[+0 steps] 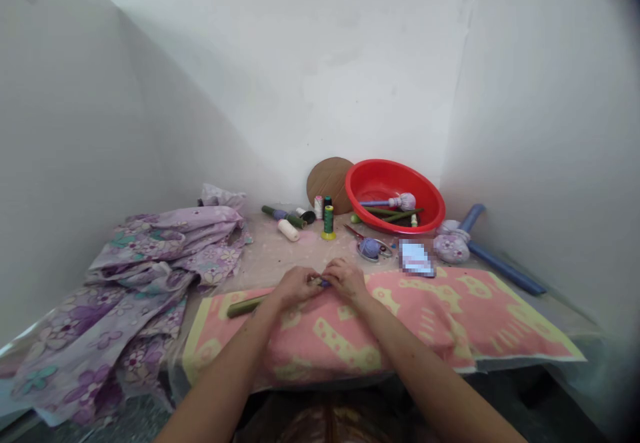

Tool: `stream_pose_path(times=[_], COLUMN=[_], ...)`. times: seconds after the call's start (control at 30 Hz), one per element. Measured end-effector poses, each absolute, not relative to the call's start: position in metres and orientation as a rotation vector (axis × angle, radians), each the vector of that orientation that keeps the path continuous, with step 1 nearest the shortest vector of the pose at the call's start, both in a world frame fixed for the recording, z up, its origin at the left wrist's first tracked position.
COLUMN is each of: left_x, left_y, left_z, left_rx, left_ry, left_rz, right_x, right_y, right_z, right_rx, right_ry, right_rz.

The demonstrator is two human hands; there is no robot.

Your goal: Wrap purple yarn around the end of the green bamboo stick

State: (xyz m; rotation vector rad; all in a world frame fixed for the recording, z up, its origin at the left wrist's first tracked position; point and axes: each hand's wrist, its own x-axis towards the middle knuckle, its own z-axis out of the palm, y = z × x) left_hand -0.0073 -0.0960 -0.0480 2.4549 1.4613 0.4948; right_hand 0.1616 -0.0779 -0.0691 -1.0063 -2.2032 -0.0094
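Observation:
My left hand (299, 286) is closed round the far end of a green stick (245, 306), whose thick end points left past my wrist. Right beside it, my right hand (346, 278) pinches a small blue wrapping (325, 283) that looks like yarn at the stick's end. The fingertips of both hands nearly meet, hiding most of this spot. Beneath them lies a pink and yellow towel (345, 343) along the table's front edge.
Flowered purple cloth (150, 263) is heaped at the left. Behind my hands are thread spools (329, 222), scissors (353, 231) and a blue yarn ball (369, 248). A red basin (435, 210) holds sticks. A blurred phone-like object (417, 258) and a blue stick tool (505, 268) lie right.

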Motion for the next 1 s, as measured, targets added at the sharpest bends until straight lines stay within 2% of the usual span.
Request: stream_pose_path(times=[0.57, 1.0], left_x=[-0.003, 0.002], left_y=[-0.104, -0.107], left_z=[-0.040, -0.040], left_rx=[2.492, 2.492], left_ry=[1.505, 1.601], left_rz=[0.421, 0.421], right_x=[0.158, 0.155], right_y=[-0.062, -0.049], right_z=[-0.049, -0.057], right_rx=[-0.916, -0.978], right_ry=[-2.472, -2.427], right_rz=[-0.010, 0.204])
